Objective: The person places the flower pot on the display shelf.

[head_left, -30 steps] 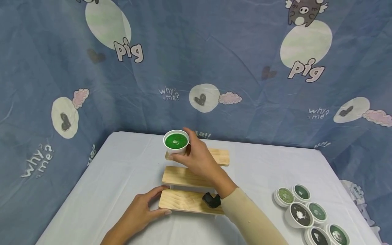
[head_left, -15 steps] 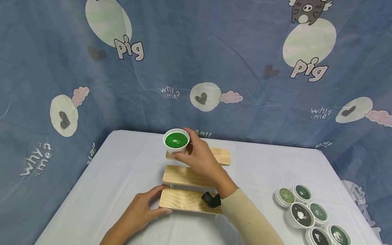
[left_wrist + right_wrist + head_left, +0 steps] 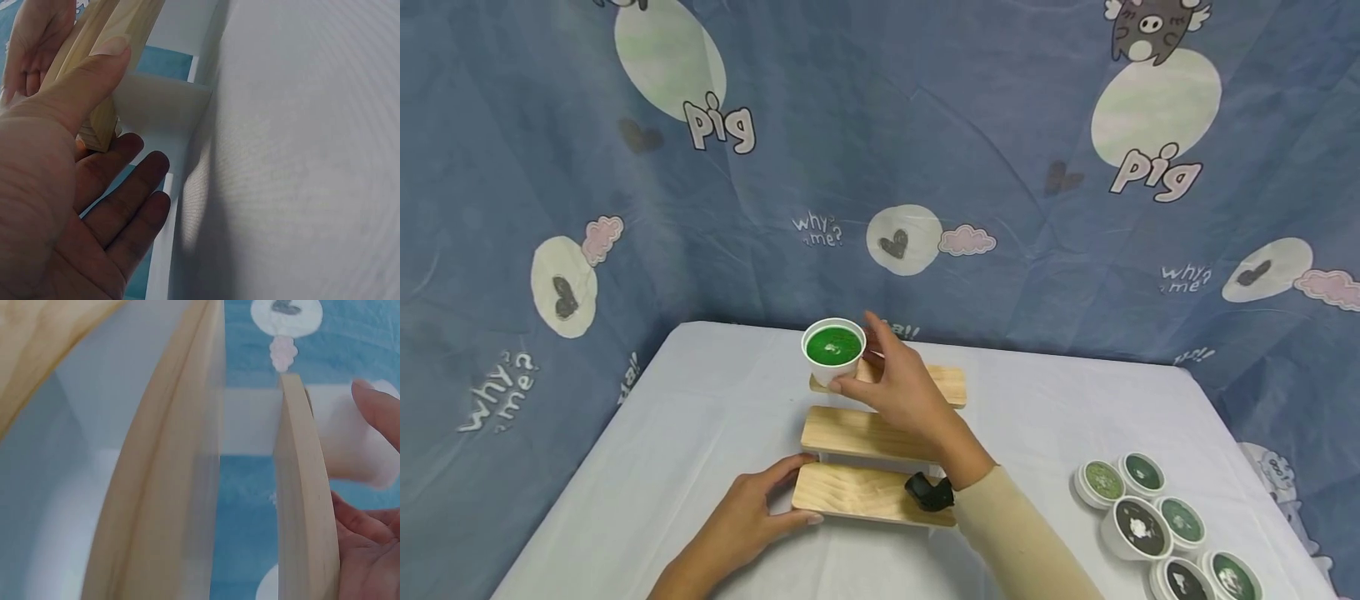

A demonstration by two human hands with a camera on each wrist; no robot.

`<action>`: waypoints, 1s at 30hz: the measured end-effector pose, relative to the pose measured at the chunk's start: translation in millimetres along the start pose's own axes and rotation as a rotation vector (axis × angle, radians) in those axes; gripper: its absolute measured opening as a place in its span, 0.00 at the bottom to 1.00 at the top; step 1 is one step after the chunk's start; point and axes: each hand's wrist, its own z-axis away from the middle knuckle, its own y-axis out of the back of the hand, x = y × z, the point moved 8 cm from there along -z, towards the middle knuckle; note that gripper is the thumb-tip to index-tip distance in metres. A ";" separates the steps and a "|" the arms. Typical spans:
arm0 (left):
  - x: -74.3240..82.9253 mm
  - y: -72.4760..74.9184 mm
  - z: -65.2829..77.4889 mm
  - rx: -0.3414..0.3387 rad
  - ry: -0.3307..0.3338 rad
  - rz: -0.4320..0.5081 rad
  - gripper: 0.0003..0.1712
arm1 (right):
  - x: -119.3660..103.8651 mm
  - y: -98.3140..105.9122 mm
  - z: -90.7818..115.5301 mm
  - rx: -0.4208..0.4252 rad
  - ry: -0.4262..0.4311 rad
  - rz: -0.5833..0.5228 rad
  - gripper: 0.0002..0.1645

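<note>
A white cup with a bright green filling [image 3: 833,346] stands at the left end of the top board of a three-step wooden stand [image 3: 857,492]. Beside the cup is my right hand [image 3: 898,383], its thumb near the cup's base and its index finger raised just off the rim. In the right wrist view, the cup [image 3: 359,440] shows blurred behind a board edge, the thumb close by. My left hand [image 3: 745,517] pinches the left end of the lowest board. In the left wrist view, the thumb lies along that board [image 3: 97,128], with the other fingers spread below.
Several white cups with green and dark fillings [image 3: 1180,518] cluster at the right of the white-covered table [image 3: 1015,433]. A black wrist camera [image 3: 928,492] hangs over the lowest board. Behind the table rises a blue printed curtain [image 3: 760,275].
The right hand's fingers have loosened from the cup and the hand has shifted slightly right. The cup stays at the top board's left end. The left hand keeps its place.
</note>
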 end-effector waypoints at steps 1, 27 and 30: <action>0.1 0.0 0.0 0.004 0.000 -0.005 0.41 | 1.0 2.5 1.4 0.003 -0.001 -0.001 0.62; 3.5 2.8 0.7 0.011 -0.005 0.002 0.41 | 13.1 47.9 40.4 0.003 0.047 0.020 0.46; 4.0 2.5 0.5 0.004 -0.007 0.005 0.41 | 13.5 51.4 45.0 0.008 0.047 0.045 0.41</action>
